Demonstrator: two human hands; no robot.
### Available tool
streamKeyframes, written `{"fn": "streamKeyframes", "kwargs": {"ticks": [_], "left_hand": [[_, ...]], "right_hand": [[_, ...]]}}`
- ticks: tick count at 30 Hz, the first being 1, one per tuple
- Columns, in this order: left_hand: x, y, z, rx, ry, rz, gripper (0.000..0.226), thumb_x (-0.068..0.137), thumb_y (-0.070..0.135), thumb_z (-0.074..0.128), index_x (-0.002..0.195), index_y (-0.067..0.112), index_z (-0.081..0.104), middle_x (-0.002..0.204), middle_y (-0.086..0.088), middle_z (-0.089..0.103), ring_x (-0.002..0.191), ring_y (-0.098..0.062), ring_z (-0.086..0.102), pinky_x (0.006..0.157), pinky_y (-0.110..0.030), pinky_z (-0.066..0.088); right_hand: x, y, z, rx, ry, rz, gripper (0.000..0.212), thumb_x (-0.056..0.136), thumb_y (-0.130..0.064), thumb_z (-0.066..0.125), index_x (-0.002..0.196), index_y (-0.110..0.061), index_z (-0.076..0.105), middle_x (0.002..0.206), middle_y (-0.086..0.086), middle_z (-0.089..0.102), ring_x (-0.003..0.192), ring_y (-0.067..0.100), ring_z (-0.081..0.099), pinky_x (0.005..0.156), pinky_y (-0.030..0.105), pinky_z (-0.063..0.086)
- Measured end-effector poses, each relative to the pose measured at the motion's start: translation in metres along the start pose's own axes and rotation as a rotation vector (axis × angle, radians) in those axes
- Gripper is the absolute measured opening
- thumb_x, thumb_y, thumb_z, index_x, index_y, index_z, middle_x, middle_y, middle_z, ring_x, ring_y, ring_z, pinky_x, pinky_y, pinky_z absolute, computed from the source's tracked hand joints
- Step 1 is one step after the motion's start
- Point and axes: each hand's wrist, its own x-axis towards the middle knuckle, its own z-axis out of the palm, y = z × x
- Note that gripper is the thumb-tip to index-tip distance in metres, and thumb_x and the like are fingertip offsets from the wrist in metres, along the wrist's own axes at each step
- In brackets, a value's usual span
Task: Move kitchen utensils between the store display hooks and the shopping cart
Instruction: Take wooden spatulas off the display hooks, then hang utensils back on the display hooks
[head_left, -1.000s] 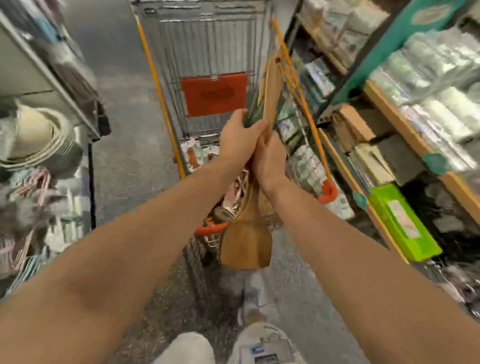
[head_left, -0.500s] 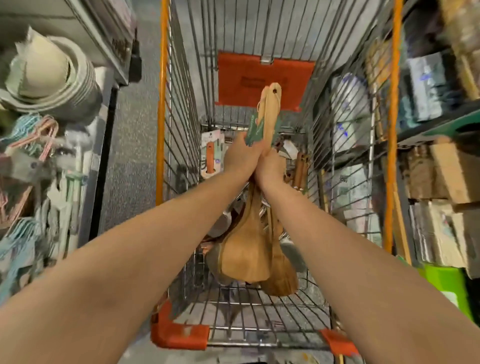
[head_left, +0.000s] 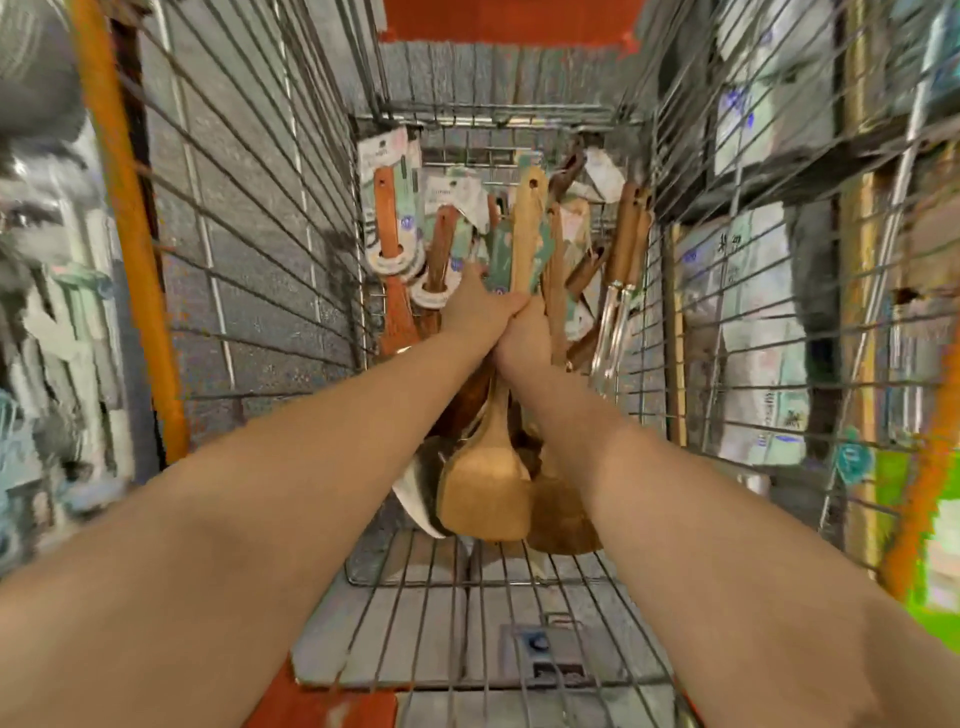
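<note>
Both my hands reach deep into the wire shopping cart (head_left: 270, 218). My left hand (head_left: 475, 309) and my right hand (head_left: 524, 335) together grip the handles of a bundle of wooden spatulas (head_left: 485, 491), their broad blades pointing back toward me just above the cart floor. A light wooden handle with a hole (head_left: 527, 223) sticks up past my fingers, with a green label on it. More packaged wooden utensils (head_left: 395, 228) lie piled at the cart's far end, some with metal parts (head_left: 615, 322).
The cart has orange rails (head_left: 124, 223) and a red panel (head_left: 509, 21) at the far end. Store shelves with packaged goods stand on the right (head_left: 763, 332) and on the left (head_left: 47, 312). A green box (head_left: 930, 519) sits low right.
My view has moved forward and down into the cart. Both hands have carried the spatula bundle from above the cart's near edge down toward the utensils at its far end.
</note>
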Motion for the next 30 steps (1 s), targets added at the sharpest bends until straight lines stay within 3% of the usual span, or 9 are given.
{"fn": "streamKeyframes", "kwargs": {"ticks": [5, 8, 13, 16, 18, 22, 25, 28, 30], "left_hand": [[0.0, -0.012, -0.001, 0.083, 0.004, 0.039, 0.065, 0.086, 0.032, 0.066, 0.138, 0.009, 0.035, 0.135, -0.012, 0.05, 0.121, -0.028, 0.05, 0.096, -0.032, 0.038], [-0.009, -0.018, -0.004, 0.131, -0.009, 0.035, 0.071, 0.083, 0.035, 0.069, 0.14, 0.011, 0.034, 0.13, -0.015, 0.054, 0.118, -0.031, 0.052, 0.098, -0.037, 0.042], [-0.036, -0.01, -0.008, 0.177, -0.005, 0.073, 0.067, 0.085, 0.034, 0.067, 0.139, 0.011, 0.035, 0.133, -0.012, 0.052, 0.122, -0.028, 0.049, 0.098, -0.033, 0.038], [-0.065, 0.007, -0.006, 0.146, -0.013, 0.156, 0.063, 0.085, 0.032, 0.067, 0.138, 0.012, 0.038, 0.127, -0.01, 0.055, 0.117, -0.025, 0.052, 0.094, -0.03, 0.039], [-0.086, 0.019, -0.005, 0.116, -0.002, 0.213, 0.06, 0.087, 0.03, 0.065, 0.138, 0.013, 0.039, 0.124, -0.008, 0.057, 0.116, -0.023, 0.053, 0.091, -0.027, 0.039], [-0.13, 0.037, 0.001, 0.022, 0.056, 0.335, 0.044, 0.092, 0.025, 0.056, 0.134, 0.017, 0.045, 0.116, -0.006, 0.062, 0.105, -0.021, 0.059, 0.086, -0.026, 0.045], [-0.169, 0.043, 0.011, 0.02, 0.06, 0.423, 0.037, 0.095, 0.023, 0.051, 0.13, 0.015, 0.05, 0.102, -0.002, 0.063, 0.087, -0.012, 0.059, 0.065, -0.017, 0.045], [-0.218, 0.047, 0.035, 0.109, 0.04, 0.554, 0.032, 0.095, 0.026, 0.049, 0.124, 0.016, 0.057, 0.115, -0.004, 0.063, 0.098, -0.018, 0.058, 0.067, -0.022, 0.039], [-0.257, 0.043, 0.059, 0.102, -0.013, 0.625, 0.027, 0.094, 0.023, 0.049, 0.116, 0.012, 0.062, 0.109, -0.003, 0.064, 0.098, -0.017, 0.057, 0.063, -0.019, 0.032]], "right_hand": [[-0.007, 0.001, 0.01, 0.094, 0.014, 0.015, 0.025, 0.097, -0.011, 0.046, 0.118, 0.0, 0.051, 0.115, 0.015, 0.06, 0.105, 0.028, 0.059, 0.072, 0.021, 0.039], [-0.022, 0.003, 0.01, 0.087, 0.009, 0.021, 0.026, 0.095, -0.009, 0.043, 0.117, -0.001, 0.054, 0.113, 0.017, 0.062, 0.104, 0.032, 0.06, 0.084, 0.038, 0.048], [-0.053, 0.003, -0.009, 0.114, -0.008, 0.014, 0.027, 0.098, -0.007, 0.04, 0.122, 0.0, 0.049, 0.112, 0.014, 0.059, 0.103, 0.027, 0.057, 0.067, 0.016, 0.035], [-0.075, 0.003, -0.027, 0.143, 0.068, -0.02, 0.027, 0.097, -0.013, 0.042, 0.122, -0.003, 0.048, 0.109, 0.005, 0.054, 0.1, 0.019, 0.053, 0.077, 0.027, 0.038], [-0.089, -0.001, -0.038, 0.211, 0.119, -0.05, 0.027, 0.097, -0.014, 0.043, 0.12, -0.004, 0.052, 0.112, 0.01, 0.062, 0.102, 0.026, 0.06, 0.079, 0.031, 0.045], [-0.124, -0.007, -0.075, 0.288, 0.214, -0.109, 0.025, 0.096, -0.013, 0.042, 0.117, -0.008, 0.054, 0.111, 0.006, 0.061, 0.101, 0.022, 0.058, 0.079, 0.029, 0.043], [-0.162, 0.004, -0.109, 0.262, 0.267, -0.187, 0.028, 0.097, -0.014, 0.041, 0.123, -0.009, 0.051, 0.119, 0.008, 0.058, 0.106, 0.023, 0.054, 0.08, 0.029, 0.039], [-0.204, 0.031, -0.139, 0.26, 0.359, -0.259, 0.028, 0.094, -0.007, 0.044, 0.121, -0.005, 0.053, 0.121, 0.014, 0.059, 0.112, 0.027, 0.054, 0.081, 0.027, 0.037], [-0.238, 0.058, -0.158, 0.313, 0.434, -0.265, 0.027, 0.091, -0.005, 0.046, 0.118, -0.004, 0.054, 0.116, 0.016, 0.061, 0.109, 0.028, 0.056, 0.082, 0.03, 0.039]]}}
